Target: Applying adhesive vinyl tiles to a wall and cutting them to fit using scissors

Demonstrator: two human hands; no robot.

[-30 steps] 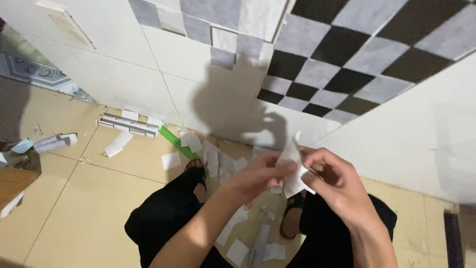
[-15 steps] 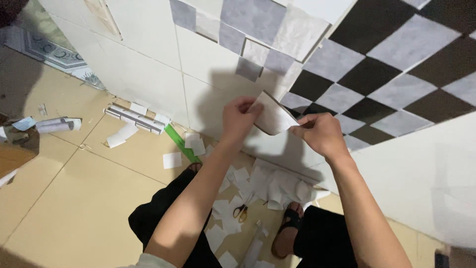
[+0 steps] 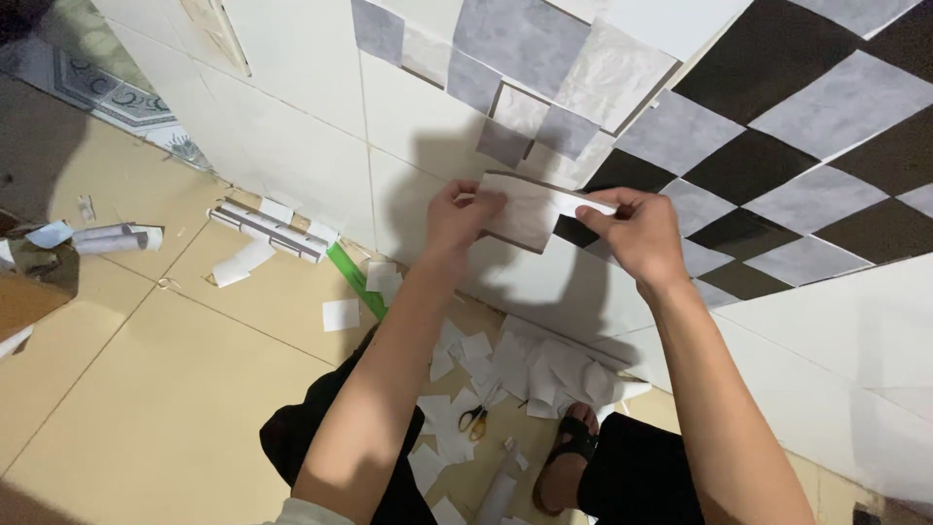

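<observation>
fingers of left hand [image 3: 457,216] and right hand [image 3: 637,233] pinch square marbled sticker [image 3: 525,212].

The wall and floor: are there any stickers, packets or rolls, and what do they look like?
Square sticker: pale grey, held at the wall by left hand and right hand.
Rolled sheets: grey-white, on the floor by the wall.
Paper scraps: white, by the feet.
</observation>
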